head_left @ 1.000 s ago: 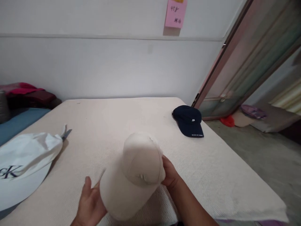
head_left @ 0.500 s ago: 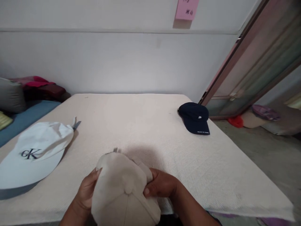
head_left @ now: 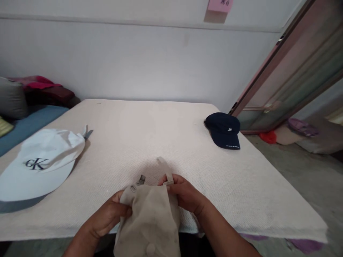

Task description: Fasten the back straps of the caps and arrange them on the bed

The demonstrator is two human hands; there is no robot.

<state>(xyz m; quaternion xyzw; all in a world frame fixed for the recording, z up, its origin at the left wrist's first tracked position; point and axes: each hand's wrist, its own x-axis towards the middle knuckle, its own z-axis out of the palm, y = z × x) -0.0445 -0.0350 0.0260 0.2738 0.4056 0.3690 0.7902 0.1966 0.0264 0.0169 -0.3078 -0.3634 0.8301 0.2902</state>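
Observation:
A beige baseball cap [head_left: 150,221] is held between my two hands at the near edge of the table, its back strap undone and facing away from me. My left hand [head_left: 111,212] grips the left side, beside the metal buckle [head_left: 141,179]. With thumb and fingers, my right hand [head_left: 182,191] pinches the right side at the base of the loose strap [head_left: 164,167], whose free end points up and away. The cap's brim is out of sight.
On the left of the cloth-covered table [head_left: 150,135] lies a white cap [head_left: 53,150] with black letters. A navy cap [head_left: 223,130] sits at the back right. Behind stands a pale wall [head_left: 134,64]; cushions [head_left: 12,100] lie at far left, a sliding door [head_left: 284,71] at right.
The beige cap has come round, so its back opening, buckle and loose strap now show. My right hand has shifted onto the strap's base; my left still grips the left side.

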